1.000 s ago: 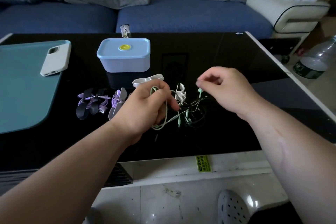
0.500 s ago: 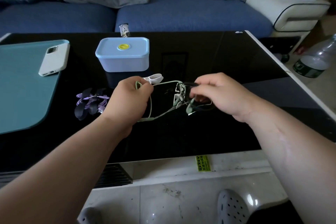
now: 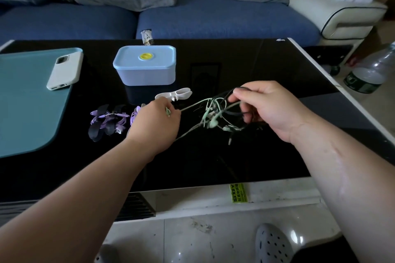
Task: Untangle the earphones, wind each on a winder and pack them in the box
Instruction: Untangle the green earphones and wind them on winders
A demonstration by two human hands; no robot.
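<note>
Left hand (image 3: pixel 155 123): grip closed, thumb and fingers pinch one end of the green cable (image 3: pixel 192 105), a short green tip sticking out by the thumb. Right hand (image 3: pixel 271 109): grip closed too, fingers curled, fingertips pinching a loop of black cable (image 3: pixel 237 90) at the top of the bunch. The tangle of earphones (image 3: pixel 213 115) hangs between the two grips, green and black strands knotted together, green earbuds dangling under it. Its lower strands are near the tabletop (image 3: pixel 267 60); cannot tell if they touch it.

Just beyond the left grip a white winder (image 3: pixel 177 94) lies flat, no cable on it. Beyond that stands the box (image 3: pixel 145 66), pale blue, lid on, yellow spot on the lid. To the outer side of the left grip lie purple earphones (image 3: pixel 106 120) bundled on dark winders, partly hidden by the hand.

Further out that side, a white phone (image 3: pixel 64 70) lies face down on the edge of a teal mat (image 3: pixel 25 102). Well out past the right grip a plastic bottle (image 3: pixel 367 74) sits off the tabletop. A blue sofa (image 3: pixel 213 21) runs behind it all.
</note>
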